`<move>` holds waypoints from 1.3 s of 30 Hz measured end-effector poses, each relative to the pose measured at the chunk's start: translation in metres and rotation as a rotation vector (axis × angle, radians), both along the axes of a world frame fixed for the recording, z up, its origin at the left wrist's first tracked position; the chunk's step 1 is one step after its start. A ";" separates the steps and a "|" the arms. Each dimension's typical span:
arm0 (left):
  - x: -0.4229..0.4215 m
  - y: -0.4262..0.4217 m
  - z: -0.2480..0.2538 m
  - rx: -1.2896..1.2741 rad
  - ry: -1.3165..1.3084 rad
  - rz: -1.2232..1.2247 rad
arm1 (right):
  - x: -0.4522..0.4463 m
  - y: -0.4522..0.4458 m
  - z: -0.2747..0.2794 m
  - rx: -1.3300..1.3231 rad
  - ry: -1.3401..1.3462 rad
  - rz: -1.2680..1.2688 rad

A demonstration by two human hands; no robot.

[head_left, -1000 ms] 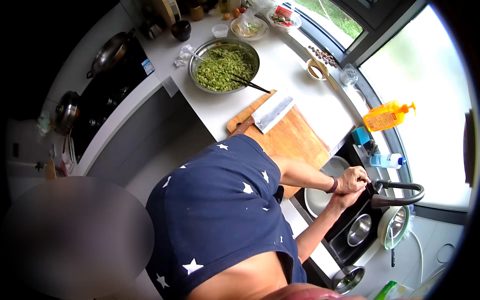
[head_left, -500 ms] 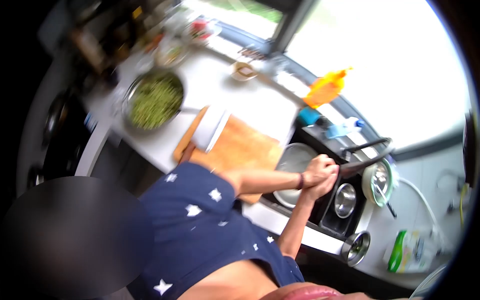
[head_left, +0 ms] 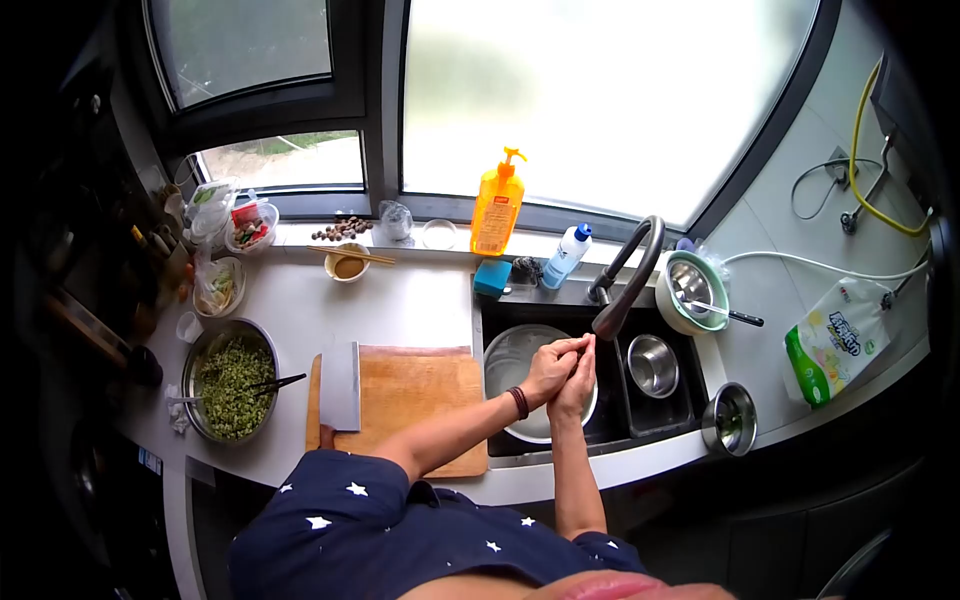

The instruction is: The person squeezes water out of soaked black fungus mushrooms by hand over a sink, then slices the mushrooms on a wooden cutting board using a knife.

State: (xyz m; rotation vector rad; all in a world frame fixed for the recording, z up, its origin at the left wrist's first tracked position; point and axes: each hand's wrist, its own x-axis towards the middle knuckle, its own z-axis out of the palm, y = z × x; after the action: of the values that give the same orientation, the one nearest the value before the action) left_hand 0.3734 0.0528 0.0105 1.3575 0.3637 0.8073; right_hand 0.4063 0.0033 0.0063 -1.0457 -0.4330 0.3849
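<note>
My left hand (head_left: 549, 368), with a dark red bracelet at the wrist, is closed against my right hand (head_left: 574, 388). My right hand is pressed to it, its fingers together and pointing up. The joined hands are above the sink, just below the dark faucet (head_left: 627, 290). No object shows between them, and the inner palms are hidden. Beneath them a large pale bowl (head_left: 508, 365) sits in the black sink (head_left: 610, 437). In the sink's right part is a small metal bowl (head_left: 652, 366).
Left of the sink, a cleaver (head_left: 340, 388) rests on a wooden board (head_left: 420, 400). Farther left is a metal bowl of chopped greens (head_left: 232, 388). An orange pump bottle (head_left: 497, 212), a blue sponge (head_left: 491, 278) and a blue-capped bottle (head_left: 567, 257) stand behind the sink. Bowls flank its right side.
The view has swung right and levelled, so the sink and window are now more central. My hands remain together near the faucet, with their fingers now pointing more upward.
</note>
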 end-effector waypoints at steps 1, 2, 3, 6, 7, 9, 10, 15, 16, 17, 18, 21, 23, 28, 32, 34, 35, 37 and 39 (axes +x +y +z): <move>-0.002 -0.001 -0.001 -0.028 0.039 -0.031 | 0.001 -0.003 0.004 -0.028 -0.013 -0.010; -0.004 -0.005 -0.003 -0.039 0.030 -0.043 | 0.007 -0.002 -0.003 -0.010 0.007 -0.006; -0.005 -0.010 -0.005 -0.049 0.017 -0.053 | 0.011 -0.002 0.000 -0.043 0.065 -0.023; -0.009 -0.023 0.002 -0.029 -0.001 -0.053 | 0.042 -0.004 -0.059 -0.056 0.022 -0.096; -0.010 -0.027 0.001 0.080 -0.015 -0.029 | 0.040 -0.009 -0.059 -0.073 0.068 -0.145; -0.011 -0.031 0.004 0.080 -0.010 -0.071 | 0.028 -0.016 -0.047 -0.102 0.166 -0.251; -0.008 -0.034 0.002 0.071 -0.025 -0.074 | 0.028 -0.021 -0.045 -0.059 0.251 -0.210; -0.010 -0.043 0.007 0.013 -0.002 -0.086 | 0.075 -0.030 -0.115 0.306 0.578 0.266; -0.006 -0.044 0.001 0.023 -0.010 -0.048 | 0.098 -0.028 -0.158 0.493 0.599 0.535; -0.005 -0.044 0.000 0.059 0.033 0.013 | 0.119 -0.024 -0.203 0.677 0.588 0.828; -0.004 -0.045 0.001 0.093 0.077 0.064 | 0.091 -0.021 -0.157 0.470 0.661 0.733; 0.001 -0.044 0.000 0.063 0.198 0.079 | 0.089 -0.022 -0.151 0.036 0.567 0.451; 0.001 -0.039 0.003 0.084 0.241 0.049 | 0.155 -0.014 -0.214 0.028 0.695 0.398; 0.015 -0.028 -0.015 0.084 0.332 0.095 | 0.115 -0.006 -0.152 0.056 0.650 0.342; 0.045 0.001 -0.038 0.123 0.232 0.144 | 0.100 0.017 -0.106 0.058 0.637 0.289; 0.047 0.016 -0.030 0.142 0.251 0.141 | 0.066 0.019 -0.033 -0.137 0.828 0.138; 0.051 0.020 -0.028 -0.046 0.289 0.074 | 0.064 0.017 -0.030 -0.225 0.897 0.087; 0.055 0.028 -0.030 -0.005 0.297 0.079 | 0.059 0.010 -0.026 -0.224 0.974 0.029; 0.049 0.026 -0.013 -0.021 0.364 0.100 | 0.059 0.011 -0.039 -0.254 1.044 -0.085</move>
State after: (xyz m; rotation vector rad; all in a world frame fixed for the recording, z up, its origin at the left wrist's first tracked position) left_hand 0.4226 0.0791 -0.0026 1.4756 0.7278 0.6333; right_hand 0.4658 0.0147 -0.0328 -0.9600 0.6049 0.8527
